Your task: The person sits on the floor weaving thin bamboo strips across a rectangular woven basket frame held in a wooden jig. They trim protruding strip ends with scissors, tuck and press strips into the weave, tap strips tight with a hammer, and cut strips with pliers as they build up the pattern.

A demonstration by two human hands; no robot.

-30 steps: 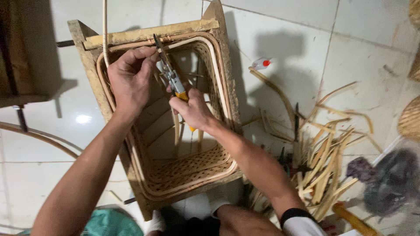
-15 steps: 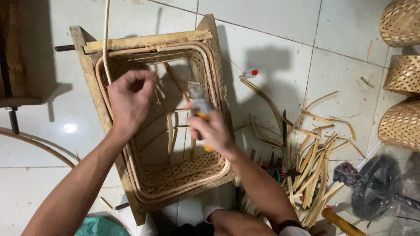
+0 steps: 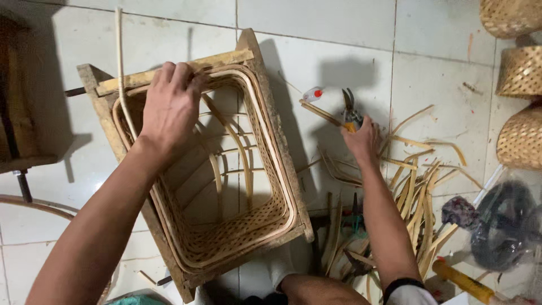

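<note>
Left hand (image 3: 169, 107) lies palm-down on the far rim of the square woven bamboo basket (image 3: 226, 237), fingers curled over the rim edge and gripping it, approx. at the top-left corner. Basket sits inside a rough square wooden frame mould (image 3: 271, 118), on the white tiled floor (image 3: 339, 56), open side toward the camera; loose cane ribs stand inside it. 1 long pale cane strip (image 3: 119, 56) runs up from the rim just beside the left hand.

Right hand (image 3: 361, 141) is out to the right of the frame, well apart from the basket, closed around the handles of the grey metal cutting pliers (image 3: 350, 104); blades point away from the person and look slightly parted.

Near the pliers: small white bottle w/ red cap (image 3: 312, 94). Right of the forearm: pile of cut bamboo strips (image 3: 420, 197). Far right edge: 3 round woven baskets (image 3: 522, 135).
</note>
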